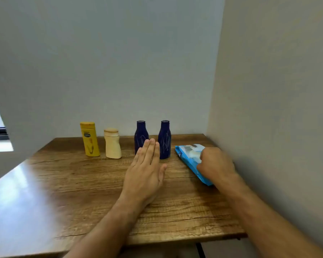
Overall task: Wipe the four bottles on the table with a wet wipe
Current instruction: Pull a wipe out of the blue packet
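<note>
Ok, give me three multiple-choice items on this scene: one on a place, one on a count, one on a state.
1. Where is the wet wipe pack?
A. right of the bottles
B. left of them
C. behind them

2. How many dark blue bottles stand there?
A. one
B. two
C. four

3. The left hand is:
A. gripping a bottle
B. flat, fingers straight
C. a fist

Answers: 1 A, the pack lies under the right hand by the wall; 2 B, two beside a yellow and a cream one; 3 B, it holds nothing.
</note>
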Motion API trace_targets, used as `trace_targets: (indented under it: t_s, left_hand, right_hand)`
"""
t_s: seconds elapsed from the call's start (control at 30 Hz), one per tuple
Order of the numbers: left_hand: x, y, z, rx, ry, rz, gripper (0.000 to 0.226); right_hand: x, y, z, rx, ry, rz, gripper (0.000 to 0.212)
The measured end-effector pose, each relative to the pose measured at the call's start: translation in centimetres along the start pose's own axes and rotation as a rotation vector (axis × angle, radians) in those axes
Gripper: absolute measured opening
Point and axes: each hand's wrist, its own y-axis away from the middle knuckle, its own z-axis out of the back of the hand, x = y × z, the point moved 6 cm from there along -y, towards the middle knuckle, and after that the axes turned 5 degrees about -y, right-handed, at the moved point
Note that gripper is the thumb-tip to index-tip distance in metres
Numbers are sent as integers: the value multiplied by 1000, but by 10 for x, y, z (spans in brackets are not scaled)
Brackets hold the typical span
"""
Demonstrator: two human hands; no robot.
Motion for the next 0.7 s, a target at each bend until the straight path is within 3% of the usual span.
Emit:
trace_targets:
  t_s: [0.37,0.7]
  left_hand:
    - [-2,5,-13,33,31,-14,64]
    - [0,3,-15,41,64,-3,64]
  right_hand:
    - [-17,-2,-17,259,-69,-115,31]
    - [-5,2,-14,169,-33,-103,32]
